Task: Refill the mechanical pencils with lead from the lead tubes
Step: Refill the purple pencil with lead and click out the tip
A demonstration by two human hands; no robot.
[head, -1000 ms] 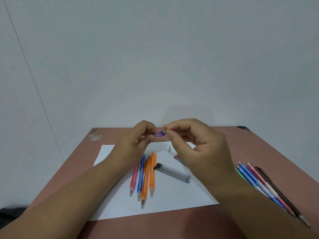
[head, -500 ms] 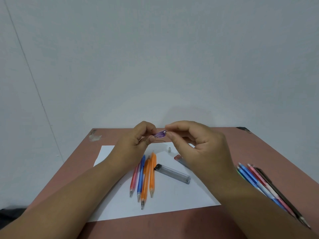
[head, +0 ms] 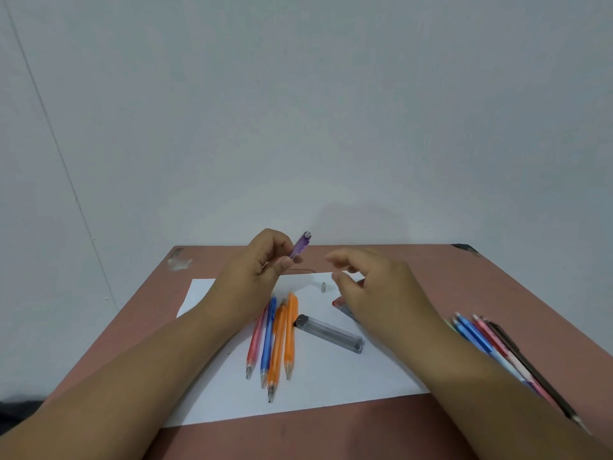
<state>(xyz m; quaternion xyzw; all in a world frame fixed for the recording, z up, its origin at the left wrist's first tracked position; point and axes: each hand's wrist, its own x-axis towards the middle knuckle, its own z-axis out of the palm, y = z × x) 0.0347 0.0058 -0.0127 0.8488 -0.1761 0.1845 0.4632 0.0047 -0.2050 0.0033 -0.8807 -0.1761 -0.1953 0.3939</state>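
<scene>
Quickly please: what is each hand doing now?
Left hand: grips the translucent purple mechanical pencil.
Right hand: fingers loosely curled, holding nothing visible; blurred.

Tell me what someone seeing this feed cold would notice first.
Probably the purple pencil, held up above the far edge of the table by the left hand, while the right hand hovers beside it with loosely curled fingers. Next, the row of pink, blue and orange pencils on the white paper, with a clear lead tube lying just right of them.
</scene>
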